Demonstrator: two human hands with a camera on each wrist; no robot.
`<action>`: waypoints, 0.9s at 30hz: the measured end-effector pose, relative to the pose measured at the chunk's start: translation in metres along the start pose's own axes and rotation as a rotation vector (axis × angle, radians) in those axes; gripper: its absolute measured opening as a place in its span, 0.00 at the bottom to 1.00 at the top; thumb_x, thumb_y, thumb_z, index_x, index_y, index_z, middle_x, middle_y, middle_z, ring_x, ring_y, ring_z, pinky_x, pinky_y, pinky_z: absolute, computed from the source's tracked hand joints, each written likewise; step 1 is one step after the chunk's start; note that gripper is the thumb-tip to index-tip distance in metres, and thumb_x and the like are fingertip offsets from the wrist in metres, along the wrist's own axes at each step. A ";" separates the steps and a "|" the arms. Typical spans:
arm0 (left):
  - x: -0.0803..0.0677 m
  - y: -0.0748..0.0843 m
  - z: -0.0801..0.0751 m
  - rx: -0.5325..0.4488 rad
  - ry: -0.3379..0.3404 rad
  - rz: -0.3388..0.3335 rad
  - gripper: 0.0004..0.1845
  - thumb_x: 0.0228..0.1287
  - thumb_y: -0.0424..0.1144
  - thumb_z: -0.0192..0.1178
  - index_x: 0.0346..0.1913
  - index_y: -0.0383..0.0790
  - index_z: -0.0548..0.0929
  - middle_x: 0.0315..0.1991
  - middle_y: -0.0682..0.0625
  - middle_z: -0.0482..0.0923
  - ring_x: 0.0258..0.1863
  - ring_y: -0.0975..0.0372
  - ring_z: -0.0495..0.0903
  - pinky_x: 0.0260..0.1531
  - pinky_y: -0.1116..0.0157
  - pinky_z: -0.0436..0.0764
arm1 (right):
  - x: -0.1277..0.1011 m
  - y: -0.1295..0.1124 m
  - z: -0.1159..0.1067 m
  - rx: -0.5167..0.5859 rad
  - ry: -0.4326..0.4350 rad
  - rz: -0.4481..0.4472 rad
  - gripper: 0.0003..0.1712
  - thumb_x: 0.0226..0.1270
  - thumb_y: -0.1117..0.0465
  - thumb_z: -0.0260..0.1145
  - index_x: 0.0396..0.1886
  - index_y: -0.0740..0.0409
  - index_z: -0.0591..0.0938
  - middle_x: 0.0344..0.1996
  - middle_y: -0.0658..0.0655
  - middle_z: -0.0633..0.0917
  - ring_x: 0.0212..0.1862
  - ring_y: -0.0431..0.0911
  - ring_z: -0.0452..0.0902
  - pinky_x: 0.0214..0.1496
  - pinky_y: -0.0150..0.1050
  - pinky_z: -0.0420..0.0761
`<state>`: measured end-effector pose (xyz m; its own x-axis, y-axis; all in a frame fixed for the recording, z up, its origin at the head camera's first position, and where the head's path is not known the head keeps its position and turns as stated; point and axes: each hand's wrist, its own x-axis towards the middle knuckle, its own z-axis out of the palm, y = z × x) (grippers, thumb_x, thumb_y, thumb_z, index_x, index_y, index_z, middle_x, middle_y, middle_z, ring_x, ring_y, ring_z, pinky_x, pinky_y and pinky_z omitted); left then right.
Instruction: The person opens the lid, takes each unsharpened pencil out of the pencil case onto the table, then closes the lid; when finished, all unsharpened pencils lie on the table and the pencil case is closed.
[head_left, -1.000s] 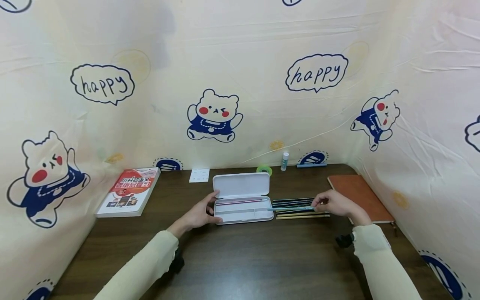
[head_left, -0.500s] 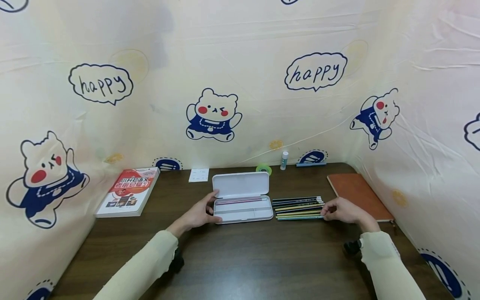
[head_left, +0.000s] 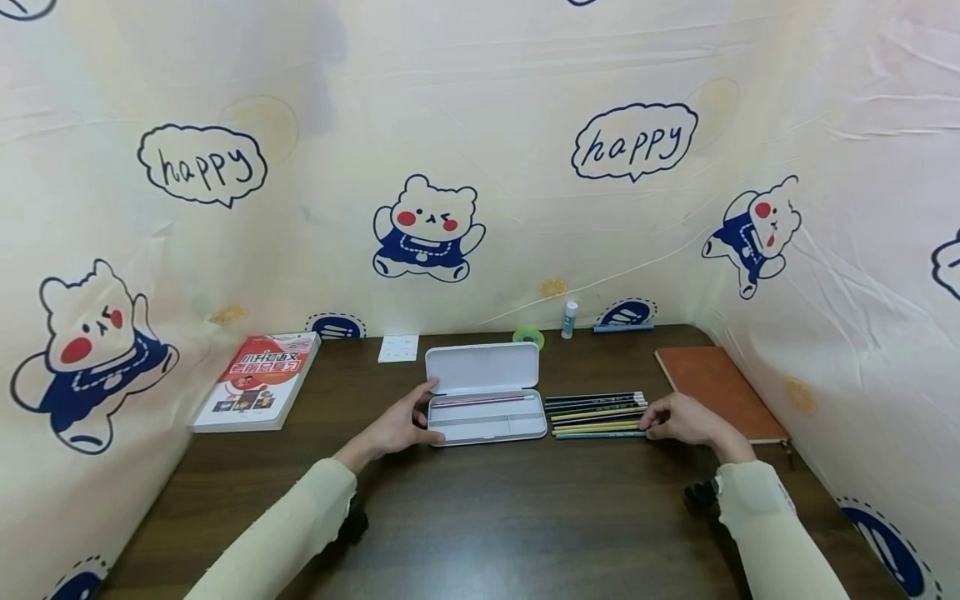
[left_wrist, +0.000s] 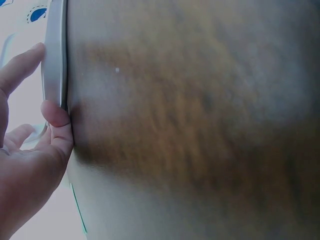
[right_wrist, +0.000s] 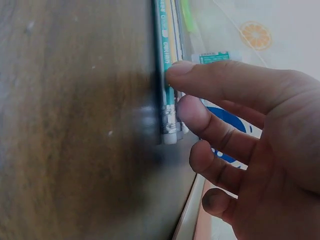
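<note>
A white pencil case [head_left: 467, 430] lies open on the table, its lid [head_left: 483, 369] tipped back; a reddish pencil [head_left: 480, 402] lies in its rear part. My left hand [head_left: 393, 427] grips the case's left end between thumb and fingers, and the left wrist view shows fingertips on the case's side wall [left_wrist: 54, 55]. To the right of the case lies a row of several dark and yellow pencils [head_left: 596, 407]. At the row's front edge is a teal pencil [head_left: 596, 435]. My right hand [head_left: 684, 419] pinches its eraser end; thumb and index finger meet it in the right wrist view.
A red-and-white book [head_left: 258, 382] lies at the left, a brown notebook [head_left: 720, 396] at the right. Along the back are a white paper [head_left: 398, 348], a green tape roll [head_left: 528, 337], a glue stick [head_left: 569, 320] and a blue strip-like object [head_left: 623, 328].
My right hand has brought the teal pencil from over the case's right end down to the front of the pencil row. The left hand stays on the case.
</note>
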<state>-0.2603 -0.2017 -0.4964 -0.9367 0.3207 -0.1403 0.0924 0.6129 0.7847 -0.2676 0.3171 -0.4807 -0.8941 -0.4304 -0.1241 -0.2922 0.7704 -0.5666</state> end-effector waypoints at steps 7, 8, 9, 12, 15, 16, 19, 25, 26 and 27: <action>0.000 -0.001 -0.001 0.020 0.000 0.009 0.56 0.53 0.42 0.77 0.80 0.51 0.51 0.69 0.40 0.67 0.42 0.60 0.74 0.42 0.65 0.74 | 0.011 -0.017 -0.004 0.053 0.015 0.022 0.05 0.66 0.59 0.69 0.40 0.53 0.88 0.35 0.50 0.87 0.36 0.43 0.76 0.40 0.38 0.76; -0.001 -0.002 -0.001 0.020 -0.001 0.006 0.56 0.53 0.42 0.77 0.80 0.51 0.51 0.69 0.40 0.67 0.42 0.60 0.74 0.42 0.65 0.74 | 0.013 -0.021 -0.005 0.051 0.020 0.023 0.06 0.67 0.59 0.68 0.41 0.54 0.87 0.36 0.50 0.87 0.37 0.43 0.76 0.41 0.39 0.77; -0.001 -0.002 -0.002 0.018 -0.002 0.000 0.56 0.54 0.42 0.76 0.80 0.52 0.51 0.70 0.40 0.67 0.42 0.60 0.74 0.42 0.65 0.74 | 0.017 -0.024 -0.005 0.047 0.025 0.022 0.08 0.68 0.58 0.67 0.42 0.54 0.87 0.36 0.50 0.88 0.37 0.44 0.76 0.42 0.40 0.77; -0.002 -0.001 -0.002 0.009 -0.002 -0.016 0.56 0.54 0.43 0.76 0.80 0.53 0.51 0.70 0.41 0.66 0.43 0.59 0.74 0.44 0.64 0.73 | 0.026 -0.035 -0.005 0.044 0.034 -0.001 0.10 0.69 0.57 0.67 0.44 0.56 0.87 0.37 0.50 0.87 0.38 0.45 0.76 0.44 0.41 0.77; -0.002 -0.001 -0.002 0.007 -0.003 -0.019 0.56 0.54 0.44 0.76 0.80 0.53 0.51 0.71 0.41 0.66 0.43 0.59 0.74 0.44 0.63 0.73 | 0.036 -0.045 -0.003 0.029 0.053 -0.025 0.10 0.68 0.58 0.67 0.45 0.57 0.87 0.36 0.49 0.87 0.38 0.44 0.76 0.43 0.39 0.77; -0.002 -0.001 -0.002 0.007 -0.003 -0.018 0.56 0.53 0.44 0.76 0.80 0.54 0.51 0.70 0.41 0.66 0.43 0.59 0.74 0.44 0.63 0.73 | 0.040 -0.049 -0.002 0.024 0.061 -0.034 0.10 0.68 0.58 0.67 0.45 0.57 0.87 0.36 0.49 0.87 0.37 0.44 0.76 0.42 0.39 0.77; -0.001 -0.001 -0.002 0.012 -0.001 -0.011 0.56 0.53 0.45 0.77 0.80 0.54 0.52 0.70 0.41 0.67 0.43 0.59 0.74 0.45 0.63 0.73 | 0.049 -0.063 0.000 0.012 0.077 -0.067 0.10 0.68 0.59 0.67 0.45 0.58 0.87 0.36 0.50 0.87 0.37 0.43 0.76 0.41 0.38 0.77; 0.000 -0.002 -0.001 0.016 0.004 0.004 0.56 0.53 0.43 0.77 0.80 0.53 0.52 0.69 0.41 0.67 0.42 0.60 0.74 0.44 0.63 0.73 | 0.069 -0.089 0.009 0.008 0.074 -0.143 0.11 0.68 0.60 0.67 0.46 0.59 0.86 0.37 0.51 0.88 0.37 0.42 0.77 0.41 0.38 0.78; 0.001 -0.002 -0.001 0.016 0.004 0.006 0.56 0.53 0.43 0.77 0.80 0.53 0.52 0.69 0.41 0.67 0.42 0.60 0.74 0.44 0.64 0.73 | 0.073 -0.092 0.012 0.001 0.071 -0.154 0.11 0.68 0.60 0.67 0.46 0.59 0.86 0.37 0.50 0.88 0.36 0.41 0.77 0.40 0.37 0.78; 0.001 -0.002 -0.001 0.015 0.004 0.008 0.56 0.53 0.43 0.77 0.80 0.52 0.52 0.69 0.41 0.67 0.42 0.60 0.74 0.43 0.64 0.74 | 0.077 -0.095 0.014 -0.004 0.068 -0.162 0.11 0.68 0.59 0.67 0.46 0.59 0.86 0.37 0.50 0.88 0.36 0.41 0.77 0.40 0.37 0.78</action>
<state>-0.2615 -0.2032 -0.4980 -0.9374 0.3225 -0.1314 0.1048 0.6210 0.7768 -0.3040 0.2042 -0.4485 -0.8563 -0.5159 0.0241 -0.4353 0.6959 -0.5712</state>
